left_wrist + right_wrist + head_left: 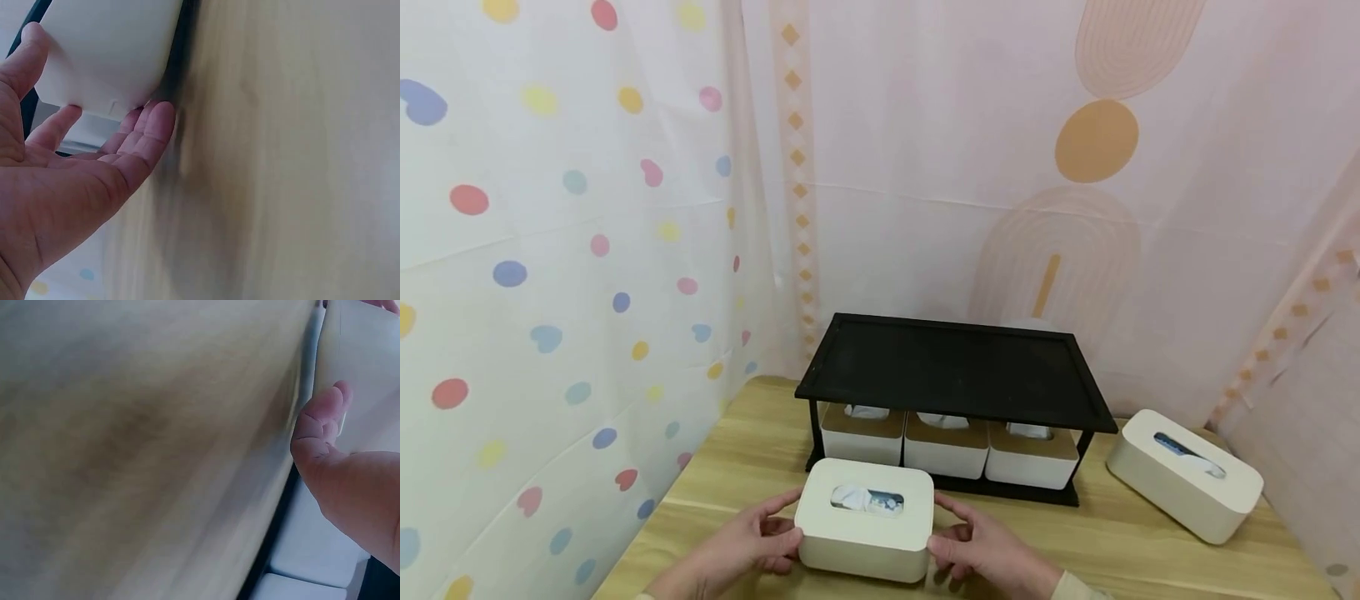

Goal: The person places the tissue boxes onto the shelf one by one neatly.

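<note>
A cream tissue box (865, 546) with an oval slot in its lid is in front of the black stand, held between both hands. At its left end, my left hand (745, 542) grips with the thumb at the near corner and a finger reaching back along the side. The right hand (988, 546) holds the opposite end in a similar way. In the left wrist view, the fingers touch the lower edge of the box (112, 50). Against the box (369, 369) in the right wrist view, the curled fingers of the right hand (350, 472) show.
Behind the held box stands a low black stand (955, 367). Three white tissue boxes with brown lids (946, 437) sit side by side under its top. Another cream tissue box (1183, 475) lies at the right on the wooden table (730, 475). Patterned curtains (895, 167) hang behind.
</note>
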A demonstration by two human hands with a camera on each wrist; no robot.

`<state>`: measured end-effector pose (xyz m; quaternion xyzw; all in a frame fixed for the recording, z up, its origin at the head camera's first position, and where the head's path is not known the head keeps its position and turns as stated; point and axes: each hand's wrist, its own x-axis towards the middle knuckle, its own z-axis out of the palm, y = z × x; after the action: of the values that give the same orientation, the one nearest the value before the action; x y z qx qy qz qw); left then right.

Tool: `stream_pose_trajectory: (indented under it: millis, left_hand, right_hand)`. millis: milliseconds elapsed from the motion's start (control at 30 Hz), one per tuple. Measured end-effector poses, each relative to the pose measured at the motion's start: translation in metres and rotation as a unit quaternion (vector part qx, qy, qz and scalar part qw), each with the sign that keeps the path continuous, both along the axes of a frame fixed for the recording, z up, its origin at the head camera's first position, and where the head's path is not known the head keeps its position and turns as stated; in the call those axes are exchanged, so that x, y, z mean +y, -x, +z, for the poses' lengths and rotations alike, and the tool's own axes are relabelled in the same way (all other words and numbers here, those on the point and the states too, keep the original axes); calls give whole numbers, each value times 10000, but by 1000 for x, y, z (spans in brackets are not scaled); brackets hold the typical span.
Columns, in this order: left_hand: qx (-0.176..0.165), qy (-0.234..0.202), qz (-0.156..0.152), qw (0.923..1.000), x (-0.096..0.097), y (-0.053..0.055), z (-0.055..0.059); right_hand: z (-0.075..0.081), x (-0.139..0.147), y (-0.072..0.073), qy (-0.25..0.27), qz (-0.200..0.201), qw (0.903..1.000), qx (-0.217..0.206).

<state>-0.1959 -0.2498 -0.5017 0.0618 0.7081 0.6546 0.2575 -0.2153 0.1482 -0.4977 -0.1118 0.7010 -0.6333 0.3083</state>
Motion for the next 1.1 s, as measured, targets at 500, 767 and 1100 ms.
stream_pose_trajectory:
  millis: [500,767,1100]
  left_hand:
    - [665,260,168,9973,-1,-5,54]
    - [1126,520,309,9918,0,-3,82]
    - [1301,561,408,9891,4,1,96]
  right_hand:
    - [44,-3,2,83,-18,9966,823]
    - [78,-2,8,16,72,9960,890]
    - [94,1,13,-54,18,9957,922]
